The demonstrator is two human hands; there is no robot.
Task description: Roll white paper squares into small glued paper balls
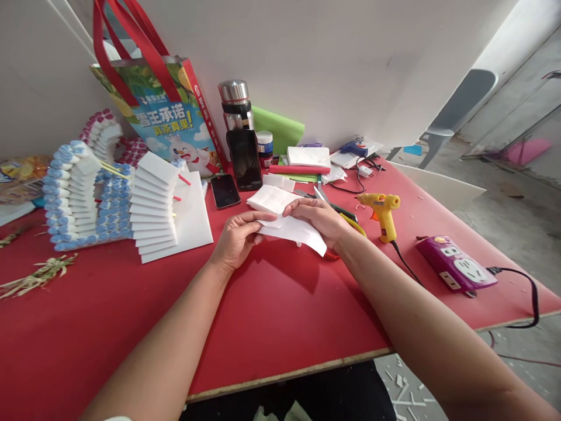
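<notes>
Over the middle of the red table, a piece of white paper [295, 230] is held up between both hands. My left hand [239, 237] pinches its left end, thumb and forefinger pressed together. My right hand [319, 217] grips the upper edge, and a loose strip of the paper hangs toward the right wrist. Just behind the fingers lies a small stack of white sheets [269, 199]. Scissors [326, 202] with yellow and orange handles are partly hidden under my right hand.
A yellow glue gun [382, 213] and a purple power strip [458, 263] stand at the right, with trailing cords. Stepped white board pieces [153, 204] and a blue-and-white craft model [72, 196] sit left. Behind are a phone [225, 191], a flask [234, 102] and a shopping bag [175, 117].
</notes>
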